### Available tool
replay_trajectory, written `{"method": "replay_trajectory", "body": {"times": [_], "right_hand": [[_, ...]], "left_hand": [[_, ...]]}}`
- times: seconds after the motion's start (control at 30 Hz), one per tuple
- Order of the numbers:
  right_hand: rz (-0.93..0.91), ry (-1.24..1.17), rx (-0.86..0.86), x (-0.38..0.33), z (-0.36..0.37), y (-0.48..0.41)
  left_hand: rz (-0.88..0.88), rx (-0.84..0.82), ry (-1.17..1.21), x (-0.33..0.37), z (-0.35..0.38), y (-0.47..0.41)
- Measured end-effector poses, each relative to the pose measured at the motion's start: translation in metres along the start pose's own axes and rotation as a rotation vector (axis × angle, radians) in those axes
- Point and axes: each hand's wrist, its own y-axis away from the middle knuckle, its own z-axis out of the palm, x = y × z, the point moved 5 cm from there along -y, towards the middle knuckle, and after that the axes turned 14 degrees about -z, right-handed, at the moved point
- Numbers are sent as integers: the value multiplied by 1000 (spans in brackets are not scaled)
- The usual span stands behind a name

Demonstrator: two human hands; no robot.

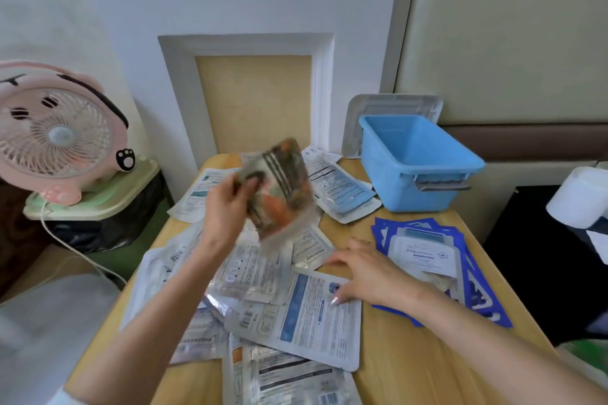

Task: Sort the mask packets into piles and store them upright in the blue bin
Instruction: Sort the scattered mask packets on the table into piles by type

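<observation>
head view
nearest packets (289, 375): white mask packets with barcodes and black print are lying flat and overlapping at the near edge of the wooden table (411, 368)
loose heap (250, 270): more white and silvery packets are covering the table's middle and left, unsorted, some hanging past the left edge
right hand (365, 273): is resting palm down with fingers spread, fingertips touching a white packet with a blue band (312, 316); not gripping anything
left hand (230, 204): is lifted above the heap, thumb and fingers pinching a blurred stack of orange-and-dark patterned packets (279, 187), tilted, clear of the table
blue-bordered pile (467, 276): dark blue edged packets are sitting stacked on the table's right side, just beside the right hand, a white packet lying on top
light blue pile (342, 191): white and pale blue packets are lying stacked near the far edge, just left of the bin
blue bin (418, 161): is standing at the far right corner of the table, nothing visible inside
grey lid (391, 105): is leaning against the wall behind the bin
pink fan (56, 131): is sitting on a stand left of the table, well apart from the packets
</observation>
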Motion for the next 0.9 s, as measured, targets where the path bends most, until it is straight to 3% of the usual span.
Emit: {"method": "replay_trajectory", "body": {"times": [0.07, 0.27, 0.33, 0.4, 0.53, 0.6, 0.67, 0.73, 0.8, 0.9], "right_hand": [[49, -26, -18, 1, 2, -6], [135, -182, -27, 3, 8, -12], [119, -234, 15, 7, 6, -11], [136, -281, -27, 10, 0, -6], [51, -640, -102, -4, -43, 18], [-73, -820, -117, -17, -72, 29], [-179, -1059, -81, -25, -93, 33], [-259, -1394, 16, -25, -103, 25], [-166, -1688, 165, -14, -95, 4], [112, -1805, 341, 18, -51, -32]], "left_hand": [[-104, -34, 192, -3, 0, -9], [-109, -100, -349, -27, 58, -9], [-146, -240, -517, -41, 74, -7], [-180, -337, -504, -47, 75, -6], [30, -367, -486, -33, 35, -6], [8, -528, -769, -47, 16, -1], [-15, -649, -1198, -69, 2, 5], [-30, -771, -1419, -83, -3, 12], [-34, -860, -1440, -87, 0, 19], [-15, -856, -1343, -77, 3, 26]]}}
